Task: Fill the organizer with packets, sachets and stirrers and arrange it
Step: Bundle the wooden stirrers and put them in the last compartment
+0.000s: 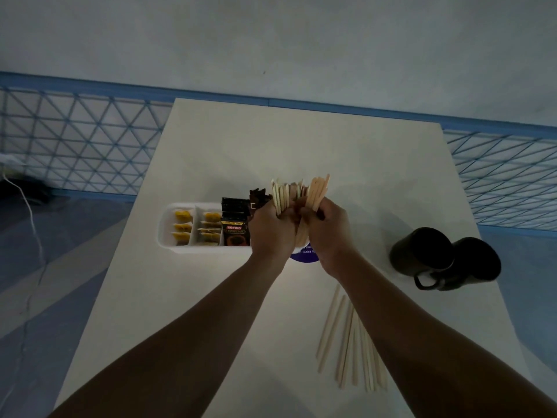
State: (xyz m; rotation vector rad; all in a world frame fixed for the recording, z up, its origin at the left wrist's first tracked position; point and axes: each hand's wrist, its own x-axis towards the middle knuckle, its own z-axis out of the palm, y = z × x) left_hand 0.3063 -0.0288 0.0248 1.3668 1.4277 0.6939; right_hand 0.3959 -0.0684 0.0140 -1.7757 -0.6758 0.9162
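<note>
- Cable (33,224): white, on the floor far left, off the table (271,140).
- Lattice (90,140): blue, runs behind the table on both sides.
- Organizer (167,236): white, mid-table, long side across your view. Its right end is hidden behind your hands.
- Yellow sachets (183,227): fill the two leftmost compartments, standing in rows with a divider between them.
- Kopiko packets (234,229): black, upright in the next compartment, just right of the yellow ones and taller than the rim.
- Brown sachets (257,196): tops show just behind your left hand; which compartment they sit in is hidden.
- Left hand (271,227): fingers curled tight round a pale clump of stirrers (281,193), which stand upright with their tips fanning above the fist.
- Right hand (328,233): touching the left, fingers curled round a second, tanner clump, also upright.
- Both clumps sit over the organizer's right end. Their lower ends are hidden, so can't tell if they reach the bottom.
- Purple label (304,257): round, peeks out below and between your wrists at the organizer's near edge. Its text is too small to read.
- Loose stirrers (349,342): a spread bunch flat on the table, partly under your right forearm, well apart from the organizer.
- Mugs (422,251): two, black, touching side by side near the right edge, with one handle towards you.
</note>
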